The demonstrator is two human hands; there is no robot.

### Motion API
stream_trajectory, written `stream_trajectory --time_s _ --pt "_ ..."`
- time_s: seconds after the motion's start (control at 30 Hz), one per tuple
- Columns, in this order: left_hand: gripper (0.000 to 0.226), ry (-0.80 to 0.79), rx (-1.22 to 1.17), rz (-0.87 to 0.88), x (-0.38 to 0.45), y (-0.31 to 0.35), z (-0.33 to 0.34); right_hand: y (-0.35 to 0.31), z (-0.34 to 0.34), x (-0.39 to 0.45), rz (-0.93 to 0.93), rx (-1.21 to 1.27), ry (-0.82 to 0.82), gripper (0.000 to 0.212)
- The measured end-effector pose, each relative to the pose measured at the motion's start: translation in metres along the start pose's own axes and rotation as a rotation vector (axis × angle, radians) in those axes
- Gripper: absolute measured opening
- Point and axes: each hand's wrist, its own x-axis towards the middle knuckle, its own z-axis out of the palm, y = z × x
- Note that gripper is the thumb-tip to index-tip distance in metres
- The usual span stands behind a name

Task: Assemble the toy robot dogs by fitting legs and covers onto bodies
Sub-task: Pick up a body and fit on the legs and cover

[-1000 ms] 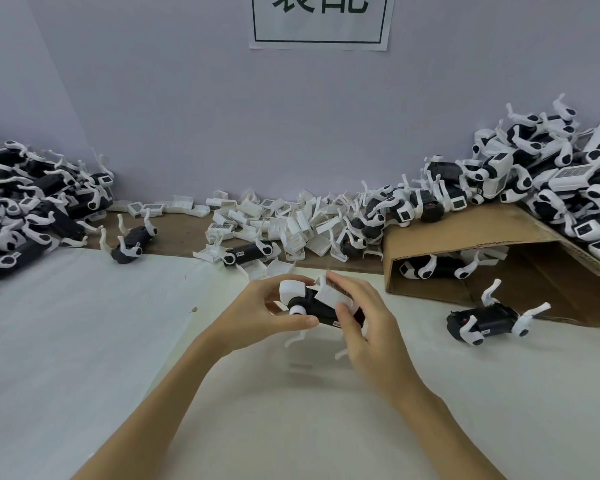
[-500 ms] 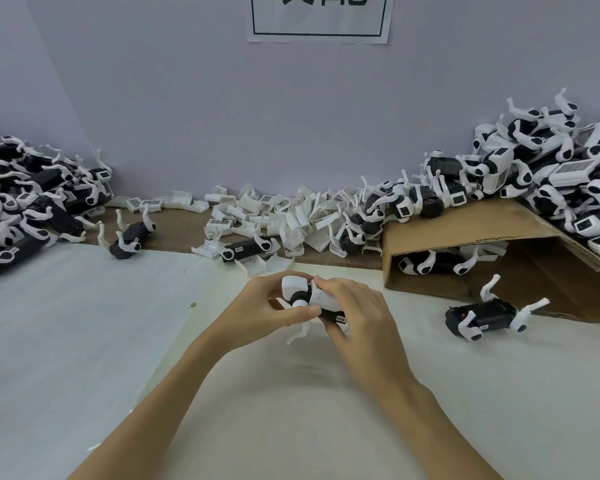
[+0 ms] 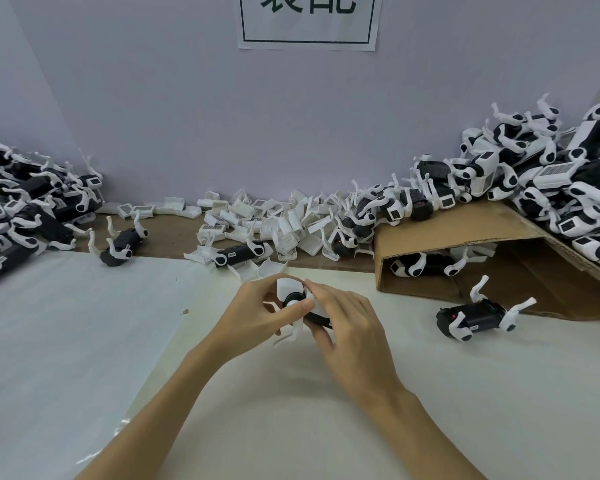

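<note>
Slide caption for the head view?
Both hands, left and right, press a white cover onto a toy dog amid parts piles.

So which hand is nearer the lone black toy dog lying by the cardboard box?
Right hand; the black toy dog lies to its right, the left hand further away.

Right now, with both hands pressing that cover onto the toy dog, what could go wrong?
The thin white legs stick out under the toy dog, so squeezing could bend or snap one. The right hand hides most of the cover, so it may seat crooked unseen. The left hand grips one end only; the body might twist.
</note>
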Motion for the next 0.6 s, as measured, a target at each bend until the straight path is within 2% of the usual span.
stream_trajectory --time_s 0.1,0.23,0.3,0.43,0.53,0.6 --pt "0.038 0.002 0.023 0.002 0.0 0.001 0.001 0.0 -0.007 0.004 0.021 0.059 -0.054 0.058" --pt "0.039 -0.031 0.082 0.028 0.001 0.0 -0.009 0.013 -0.021 0.006 0.265 0.398 -0.307 0.048" --pt "0.053 -0.116 0.131 0.039 0.001 0.001 -0.016 0.02 -0.025 0.008 0.345 0.462 -0.349 0.037" --pt "0.072 -0.298 0.21 0.058 0.001 0.001 -0.026 0.03 -0.033 0.009 0.383 0.44 -0.455 0.023" --pt "0.078 -0.224 0.238 0.074 0.002 -0.002 -0.025 0.031 -0.035 0.008 0.485 0.527 -0.505 0.022" --pt "0.076 -0.125 0.226 0.058 0.003 -0.006 -0.02 0.026 -0.029 0.006 0.489 0.605 -0.438 0.028"
